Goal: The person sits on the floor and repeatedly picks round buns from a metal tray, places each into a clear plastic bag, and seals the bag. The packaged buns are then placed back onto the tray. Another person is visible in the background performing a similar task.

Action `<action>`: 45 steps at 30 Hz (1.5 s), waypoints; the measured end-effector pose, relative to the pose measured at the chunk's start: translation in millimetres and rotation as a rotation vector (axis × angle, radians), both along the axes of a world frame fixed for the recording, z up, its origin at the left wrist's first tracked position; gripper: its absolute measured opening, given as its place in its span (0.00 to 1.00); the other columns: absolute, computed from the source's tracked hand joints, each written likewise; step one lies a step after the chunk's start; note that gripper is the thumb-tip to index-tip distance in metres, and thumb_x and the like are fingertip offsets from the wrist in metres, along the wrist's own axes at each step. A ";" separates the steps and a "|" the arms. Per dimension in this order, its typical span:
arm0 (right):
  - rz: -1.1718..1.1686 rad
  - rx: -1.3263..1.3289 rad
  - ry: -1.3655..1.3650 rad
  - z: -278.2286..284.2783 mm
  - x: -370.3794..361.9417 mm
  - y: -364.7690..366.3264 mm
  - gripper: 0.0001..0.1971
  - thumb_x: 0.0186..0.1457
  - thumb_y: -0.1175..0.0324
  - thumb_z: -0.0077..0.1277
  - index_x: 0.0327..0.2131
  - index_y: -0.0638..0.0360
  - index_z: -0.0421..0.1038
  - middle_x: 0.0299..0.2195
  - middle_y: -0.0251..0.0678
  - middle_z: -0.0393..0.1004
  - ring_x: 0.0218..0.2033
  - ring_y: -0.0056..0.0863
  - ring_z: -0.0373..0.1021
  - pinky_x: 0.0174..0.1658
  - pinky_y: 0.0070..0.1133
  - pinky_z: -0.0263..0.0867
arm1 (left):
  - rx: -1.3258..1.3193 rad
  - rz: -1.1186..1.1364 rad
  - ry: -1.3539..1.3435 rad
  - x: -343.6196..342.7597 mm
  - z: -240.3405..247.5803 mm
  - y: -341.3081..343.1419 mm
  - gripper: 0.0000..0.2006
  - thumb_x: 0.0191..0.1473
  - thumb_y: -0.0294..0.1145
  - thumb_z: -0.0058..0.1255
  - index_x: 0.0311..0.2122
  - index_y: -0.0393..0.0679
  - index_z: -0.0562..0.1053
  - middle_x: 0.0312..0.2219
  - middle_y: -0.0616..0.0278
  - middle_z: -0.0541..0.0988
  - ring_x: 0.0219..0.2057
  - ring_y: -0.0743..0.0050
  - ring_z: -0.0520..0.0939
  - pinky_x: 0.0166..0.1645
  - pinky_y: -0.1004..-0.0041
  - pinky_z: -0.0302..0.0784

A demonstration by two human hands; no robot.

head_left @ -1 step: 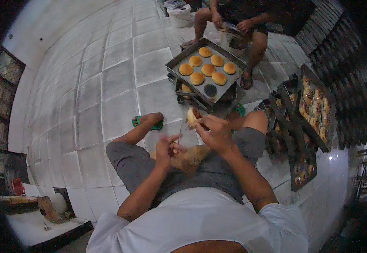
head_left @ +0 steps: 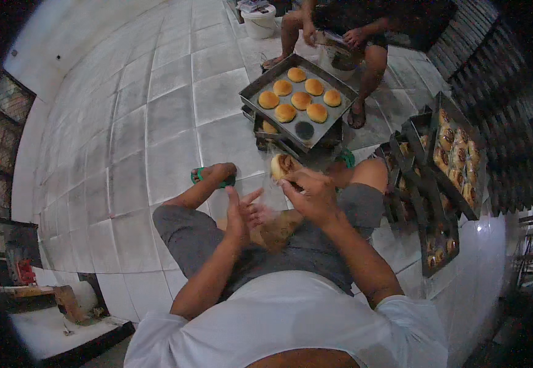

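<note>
The left hand [head_left: 245,216] is spread wide, thumb raised and fingers apart, above the brown sheet-like piece [head_left: 274,234] in the person's lap; its far fingertips blur, so whether they touch anything there cannot be told; the right hand [head_left: 310,195] is closed in a pinch, thumb and fingers gripping the lower edge of one bread roll [head_left: 278,165]; this roll is held up in front of the lap, a little to the right of the left hand and well apart from it, just short of the near corner of the top tray [head_left: 265,121] as seen from above; on that tray sit eight round buns [head_left: 300,101], along with one dark round mark [head_left: 304,129] near the close corner; more trays are stacked under it, their number hard to make out; to the right stand several further dark trays [head_left: 473,211] holding glossy, brown-marked rolls [head_left: 459,153], too crowded to count surely; two green sandals [head_left: 196,176] are on the person's feet; beyond the buns a co-worker's two hands [head_left: 353,38] are over a container [head_left: 341,61], near one white bucket [head_left: 258,24]; the held roll is pale golden on its left side and dark brown across its right face, with thin, clear film seeming to show around it.
</note>
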State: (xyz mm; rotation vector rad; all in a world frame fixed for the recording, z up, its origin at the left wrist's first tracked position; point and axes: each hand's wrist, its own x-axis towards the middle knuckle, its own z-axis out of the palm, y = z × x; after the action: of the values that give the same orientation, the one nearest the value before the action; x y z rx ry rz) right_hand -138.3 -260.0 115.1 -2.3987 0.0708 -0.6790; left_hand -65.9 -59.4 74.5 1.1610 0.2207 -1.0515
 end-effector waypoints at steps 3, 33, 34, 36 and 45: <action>0.117 0.027 0.007 20.7 -10.3 10.6 0.09 0.53 0.69 0.64 0.35 0.63 0.82 0.33 0.42 0.82 0.33 0.38 0.80 0.36 0.27 0.74 | -0.409 0.000 0.316 13.8 -51.1 -21.6 0.49 0.58 0.81 0.32 0.70 0.48 0.61 0.59 0.41 0.72 0.55 0.49 0.77 0.59 0.56 0.75; -0.059 0.357 0.158 84.3 -161.8 -41.8 0.24 0.51 0.59 0.70 0.48 0.63 0.80 0.41 0.40 0.84 0.43 0.34 0.81 0.52 0.29 0.74 | -0.588 -0.140 0.314 -98.1 91.8 -60.9 0.46 0.56 0.70 0.53 0.65 0.36 0.66 0.59 0.56 0.75 0.55 0.58 0.78 0.60 0.52 0.73; -0.101 0.520 0.257 72.0 -169.2 -47.6 0.25 0.52 0.58 0.70 0.48 0.64 0.79 0.41 0.40 0.84 0.41 0.32 0.81 0.50 0.29 0.75 | -0.447 -0.188 0.133 -87.2 66.8 -68.9 0.43 0.57 0.66 0.55 0.64 0.36 0.68 0.57 0.58 0.77 0.54 0.62 0.79 0.59 0.57 0.73; -0.230 0.756 0.391 32.5 -180.9 -56.7 0.22 0.53 0.60 0.68 0.47 0.65 0.80 0.40 0.38 0.84 0.39 0.26 0.80 0.47 0.26 0.74 | -0.205 -0.376 -0.154 -59.9 19.0 -85.7 0.36 0.60 0.56 0.61 0.61 0.35 0.72 0.52 0.61 0.81 0.49 0.71 0.80 0.55 0.67 0.75; -0.318 0.829 0.323 -11.9 -137.3 -111.7 0.11 0.55 0.68 0.66 0.37 0.67 0.81 0.32 0.33 0.82 0.30 0.16 0.73 0.36 0.17 0.69 | -0.085 -0.449 -0.412 -23.6 -8.6 -136.0 0.13 0.60 0.35 0.63 0.42 0.35 0.79 0.38 0.59 0.83 0.43 0.73 0.83 0.53 0.68 0.79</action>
State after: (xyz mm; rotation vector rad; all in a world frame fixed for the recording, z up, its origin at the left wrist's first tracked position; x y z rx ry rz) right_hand -275.6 -371.7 103.3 -1.6692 0.7317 -0.2921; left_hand -89.5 -195.5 65.8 1.3539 -0.4232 -1.1655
